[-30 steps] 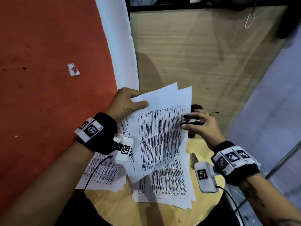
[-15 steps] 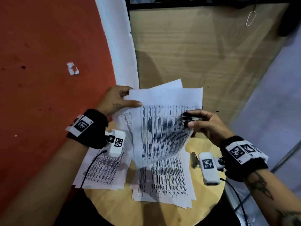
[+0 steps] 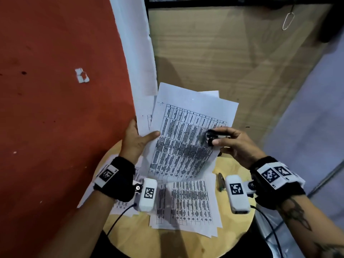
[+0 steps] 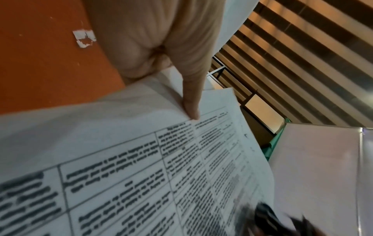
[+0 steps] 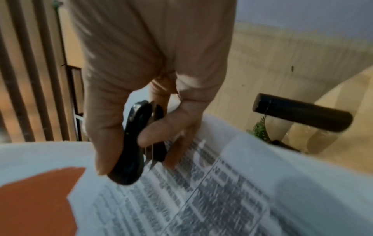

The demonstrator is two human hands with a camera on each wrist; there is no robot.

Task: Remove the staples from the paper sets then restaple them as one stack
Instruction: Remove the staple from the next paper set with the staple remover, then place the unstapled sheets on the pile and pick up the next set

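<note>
Several printed sheets (image 3: 188, 138) hang lifted between my fingers: my left hand (image 3: 135, 140) pinches their left edge, thumb on top; my right hand (image 3: 236, 144) grips a black staple remover (image 5: 133, 143) against their right edge. Its claws are blurred.

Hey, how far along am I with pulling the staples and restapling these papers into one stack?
Done, apparently: loose sheets lie spread on the round table, so some sets look unstapled. In hand: your left hand pinches a lifted paper set while your right hand holds the black staple remover against it. Left: finishing this set, gathering everything, restapling. I see no joined stack, and no stapler I can identify.
</note>
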